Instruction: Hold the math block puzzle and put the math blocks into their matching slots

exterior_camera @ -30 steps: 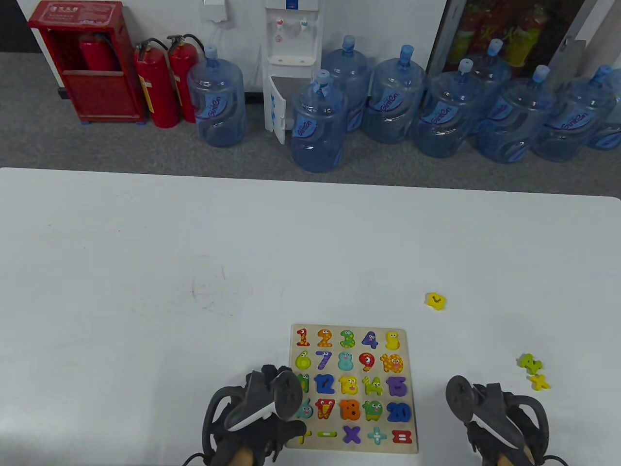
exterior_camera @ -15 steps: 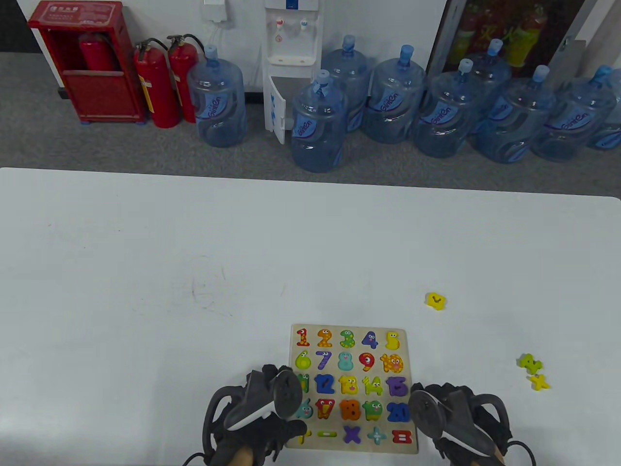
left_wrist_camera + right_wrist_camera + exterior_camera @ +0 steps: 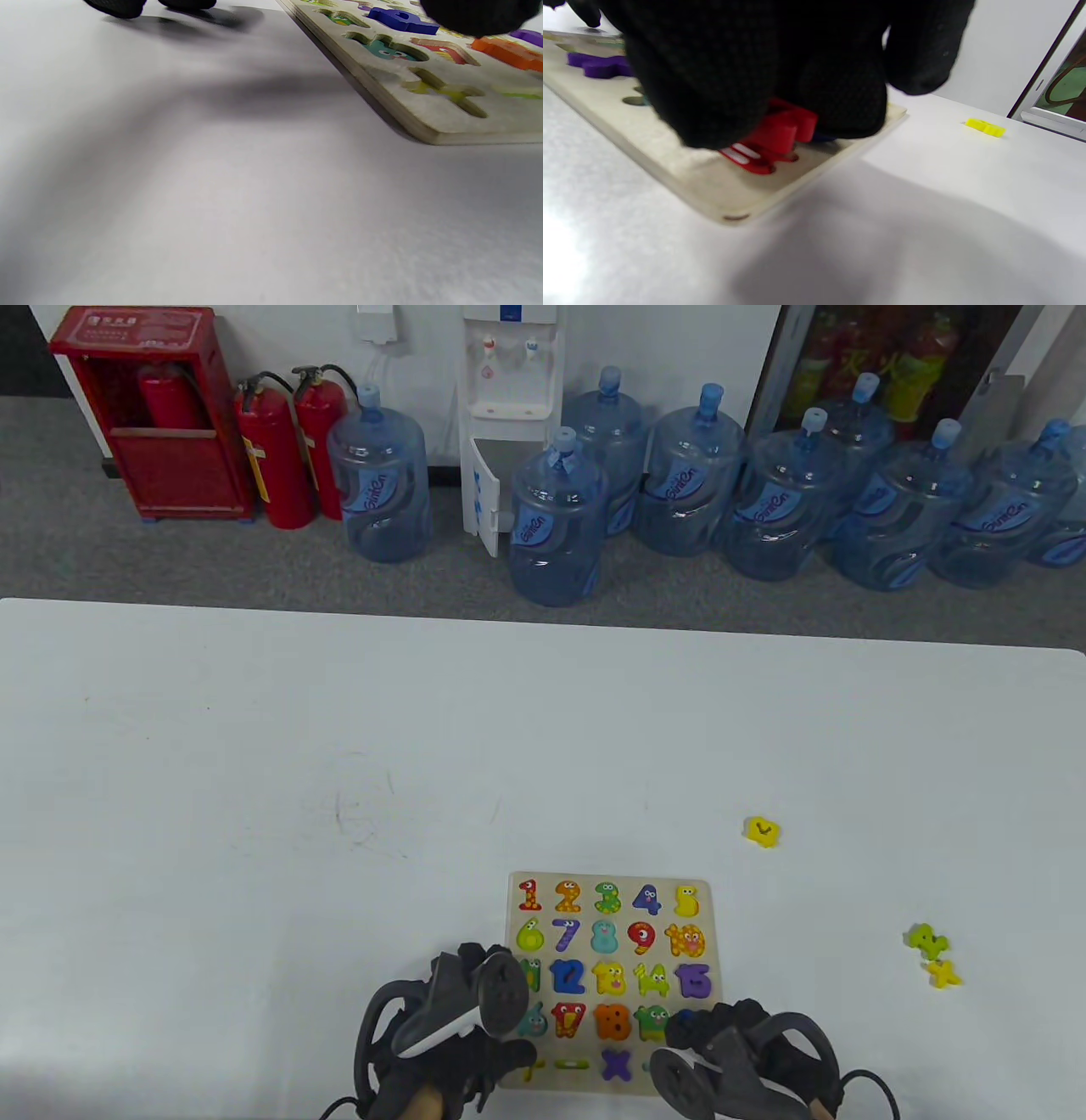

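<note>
The puzzle board [image 3: 612, 916] lay flat near the front edge of the white table [image 3: 254, 780]. The right hand [image 3: 747, 1060] sat over its front right corner, fingers [image 3: 712, 84] curled down on the red equals block [image 3: 772, 135]. Whether it gripped the block, I could not tell. The left hand [image 3: 441, 1035] rested on the board's left edge, grip hidden. Three loose blocks lay toward the right edge: a yellow block [image 3: 762, 831], a green block [image 3: 925, 939] and a yellow cross [image 3: 943, 974].

One puzzle board [image 3: 512, 914], three loose blocks [image 3: 762, 831], two hands [image 3: 441, 1035].
</note>
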The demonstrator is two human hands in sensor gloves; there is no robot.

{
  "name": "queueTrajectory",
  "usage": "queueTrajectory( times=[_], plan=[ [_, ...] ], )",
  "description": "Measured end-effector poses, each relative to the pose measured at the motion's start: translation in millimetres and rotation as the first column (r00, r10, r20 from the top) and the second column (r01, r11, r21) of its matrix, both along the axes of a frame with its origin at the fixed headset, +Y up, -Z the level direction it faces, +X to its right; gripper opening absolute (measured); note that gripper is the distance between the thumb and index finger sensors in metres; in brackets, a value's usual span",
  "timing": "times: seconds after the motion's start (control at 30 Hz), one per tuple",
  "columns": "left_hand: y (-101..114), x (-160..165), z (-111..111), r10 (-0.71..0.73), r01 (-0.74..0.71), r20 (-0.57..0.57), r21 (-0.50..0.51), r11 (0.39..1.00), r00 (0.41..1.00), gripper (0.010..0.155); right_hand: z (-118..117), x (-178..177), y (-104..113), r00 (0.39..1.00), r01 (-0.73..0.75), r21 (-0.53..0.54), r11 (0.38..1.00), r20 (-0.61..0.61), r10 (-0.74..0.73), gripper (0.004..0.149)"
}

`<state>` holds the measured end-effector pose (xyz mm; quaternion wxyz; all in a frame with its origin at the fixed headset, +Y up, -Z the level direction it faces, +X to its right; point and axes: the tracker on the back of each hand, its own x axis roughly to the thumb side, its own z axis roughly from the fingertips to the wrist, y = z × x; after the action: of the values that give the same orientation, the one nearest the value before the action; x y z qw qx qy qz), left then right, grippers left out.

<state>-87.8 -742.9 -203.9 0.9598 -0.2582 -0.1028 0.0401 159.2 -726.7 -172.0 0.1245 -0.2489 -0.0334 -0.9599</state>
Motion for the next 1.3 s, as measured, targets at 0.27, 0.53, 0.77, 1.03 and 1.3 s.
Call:
queueTrajectory(
  times=[0.27,0.53,0.77,1.03,1.3],
  plan=[
    [0.0,-0.2,-0.1,0.002,-0.002,-0.001,-0.001,1.0,1.0,0.095,2.2,-0.4,0.1,1.0,0.008,0.0,1.0,-0.018,-0.008,0.062],
    [-0.1,-0.2,-0.1,0.001,-0.001,-0.001,-0.003,1.0,1.0,0.095,0.4,5.6,8.4,0.999,0.053,-0.003,0.999,-0.001,-0.053,0.062],
    [0.4,-0.2,-0.8,0.0,0.0,-0.007,-0.005,1.0,1.0,0.095,-27.5,50.7,32.0,0.955,0.138,0.185,0.973,0.236,-0.18,0.063],
    [1.0,2.0,-1.8,-0.01,0.01,-0.007,-0.002,1.0,1.0,0.096,-92.6,101.4,4.7,0.818,0.085,0.03,0.996,0.568,-0.087,0.08],
    [1.3,1.8,-3.0,-0.01,0.01,-0.014,-0.002,1.0,1.0,0.096,-124.8,116.5,-5.5,0.746,0.118,-0.061,0.991,0.665,-0.048,0.091]
  ],
)
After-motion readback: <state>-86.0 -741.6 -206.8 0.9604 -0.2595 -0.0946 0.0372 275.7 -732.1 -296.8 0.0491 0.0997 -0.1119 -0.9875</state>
